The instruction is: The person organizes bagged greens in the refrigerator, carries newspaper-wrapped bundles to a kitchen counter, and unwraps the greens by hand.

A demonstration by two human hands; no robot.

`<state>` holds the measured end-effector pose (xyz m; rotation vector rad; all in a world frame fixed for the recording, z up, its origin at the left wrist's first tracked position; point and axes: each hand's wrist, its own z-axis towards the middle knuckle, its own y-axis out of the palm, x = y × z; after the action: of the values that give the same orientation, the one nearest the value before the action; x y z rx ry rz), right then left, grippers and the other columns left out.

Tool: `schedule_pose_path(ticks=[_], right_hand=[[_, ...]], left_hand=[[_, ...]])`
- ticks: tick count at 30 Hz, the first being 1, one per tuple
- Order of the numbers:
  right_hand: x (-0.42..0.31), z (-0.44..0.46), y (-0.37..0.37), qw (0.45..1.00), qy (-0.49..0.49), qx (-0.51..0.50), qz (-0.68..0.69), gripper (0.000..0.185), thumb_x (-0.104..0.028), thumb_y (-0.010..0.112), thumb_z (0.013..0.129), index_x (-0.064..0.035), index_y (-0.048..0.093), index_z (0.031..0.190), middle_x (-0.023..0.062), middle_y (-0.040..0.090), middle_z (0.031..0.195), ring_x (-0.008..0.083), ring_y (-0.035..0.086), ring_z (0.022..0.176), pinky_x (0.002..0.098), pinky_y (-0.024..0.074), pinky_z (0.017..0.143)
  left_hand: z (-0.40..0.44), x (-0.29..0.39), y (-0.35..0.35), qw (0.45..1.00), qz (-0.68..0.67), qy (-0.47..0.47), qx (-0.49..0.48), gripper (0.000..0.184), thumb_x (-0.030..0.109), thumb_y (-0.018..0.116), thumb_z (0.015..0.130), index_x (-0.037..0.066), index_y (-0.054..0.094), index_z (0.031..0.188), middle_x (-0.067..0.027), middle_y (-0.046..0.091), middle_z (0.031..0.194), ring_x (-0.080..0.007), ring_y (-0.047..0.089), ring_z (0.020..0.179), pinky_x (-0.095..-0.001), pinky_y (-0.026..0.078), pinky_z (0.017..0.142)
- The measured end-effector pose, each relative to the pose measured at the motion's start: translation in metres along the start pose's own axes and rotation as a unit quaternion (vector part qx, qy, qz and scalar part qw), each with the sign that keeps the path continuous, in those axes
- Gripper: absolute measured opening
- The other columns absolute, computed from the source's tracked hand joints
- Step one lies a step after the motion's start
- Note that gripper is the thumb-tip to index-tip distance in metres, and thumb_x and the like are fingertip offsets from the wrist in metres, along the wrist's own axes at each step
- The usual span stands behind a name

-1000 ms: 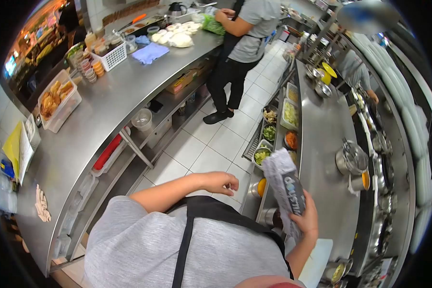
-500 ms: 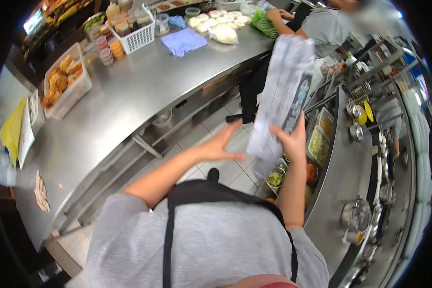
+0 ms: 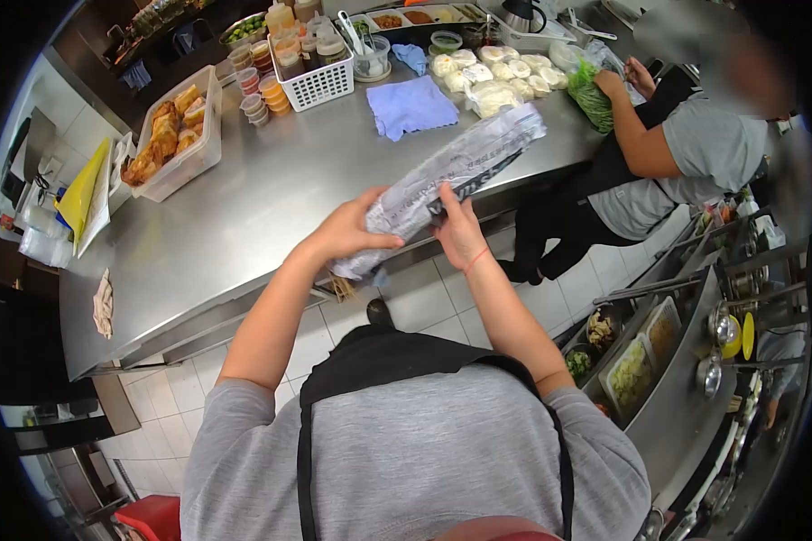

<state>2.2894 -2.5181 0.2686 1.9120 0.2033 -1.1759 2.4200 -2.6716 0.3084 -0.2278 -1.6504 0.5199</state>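
Note:
A long, pale plastic package (image 3: 467,160) with dark printed lettering lies slanted between my hands, just over the front edge of the steel counter. What is inside it cannot be made out. My left hand (image 3: 350,229) wraps round its lower left end. My right hand (image 3: 458,233) grips its near side at about the middle, thumb on top. Just beyond the package, a folded blue cloth (image 3: 412,106) and several white wrapped portions (image 3: 496,70) rest on the counter.
The steel counter (image 3: 271,189) carries a tub of browned food (image 3: 176,135), a white basket of bottles (image 3: 320,86) and a beige cloth (image 3: 104,305). At the right, a co-worker (image 3: 659,149) handles a bag of greens (image 3: 591,97). Food containers (image 3: 632,374) sit behind at lower right.
I have turned toward the counter. The package has swung from upright at my right to slanted over the counter edge. My left hand, spread and apart before, now holds it too.

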Motion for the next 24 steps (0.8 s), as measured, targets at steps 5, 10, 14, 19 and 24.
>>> schedule_pose_path(ticks=[5, 10, 14, 19, 24], right_hand=[[-0.005, 0.022, -0.034, 0.966, 0.151, -0.035, -0.207, 0.060, -0.030, 0.061, 0.086, -0.0141, 0.030, 0.134, 0.0044, 0.045, 0.123, 0.0143, 0.048, 0.107, 0.0341, 0.0392, 0.088], [-0.042, 0.044, -0.053, 0.935, 0.004, -0.084, -0.343, 0.032, -0.014, 0.061, 0.083, -0.0066, 0.055, 0.113, -0.0027, 0.057, 0.085, 0.0061, 0.055, 0.078, 0.0201, 0.0433, 0.070], [-0.078, 0.099, -0.046, 0.909, -0.150, 0.017, -0.389, 0.023, -0.011, 0.061, 0.083, -0.0041, 0.058, 0.105, -0.0010, 0.057, 0.079, 0.0057, 0.051, 0.067, 0.0203, 0.0424, 0.061], [-0.103, 0.216, -0.043, 0.815, -0.228, -0.041, -0.531, 0.022, -0.014, 0.063, 0.081, -0.0059, 0.061, 0.101, 0.0042, 0.058, 0.075, 0.0107, 0.054, 0.067, 0.0247, 0.0455, 0.063], [-0.071, 0.298, -0.038, 0.624, -0.103, -0.263, -0.729, 0.027, -0.020, 0.063, 0.079, -0.0145, 0.063, 0.105, 0.0137, 0.058, 0.098, 0.0257, 0.057, 0.087, 0.0346, 0.0454, 0.080]], left_hand=[[0.029, -0.042, -0.064, 0.995, 0.100, -0.020, -0.011, 0.079, 0.028, 0.080, 0.059, 0.006, 0.044, 0.126, -0.0166, 0.057, 0.115, -0.0279, 0.054, 0.107, -0.0328, 0.040, 0.092], [0.081, -0.095, -0.088, 0.987, 0.149, 0.051, -0.036, 0.083, 0.033, 0.080, 0.057, 0.012, 0.043, 0.128, -0.0148, 0.052, 0.119, -0.0301, 0.047, 0.114, -0.0357, 0.039, 0.095], [0.105, -0.087, -0.098, 0.965, 0.251, 0.011, -0.079, 0.086, 0.040, 0.078, 0.058, 0.013, 0.041, 0.130, -0.0156, 0.050, 0.118, -0.0318, 0.045, 0.116, -0.0378, 0.038, 0.096], [0.106, -0.049, -0.089, 0.979, 0.192, 0.063, -0.029, 0.086, 0.044, 0.076, 0.064, 0.010, 0.038, 0.133, -0.0165, 0.044, 0.123, -0.0317, 0.042, 0.116, -0.0391, 0.033, 0.100], [0.101, -0.023, -0.065, 0.997, 0.051, 0.055, 0.012, 0.066, 0.037, 0.069, 0.075, 0.008, 0.044, 0.129, -0.0143, 0.051, 0.117, -0.0263, 0.048, 0.111, -0.0356, 0.037, 0.095]])
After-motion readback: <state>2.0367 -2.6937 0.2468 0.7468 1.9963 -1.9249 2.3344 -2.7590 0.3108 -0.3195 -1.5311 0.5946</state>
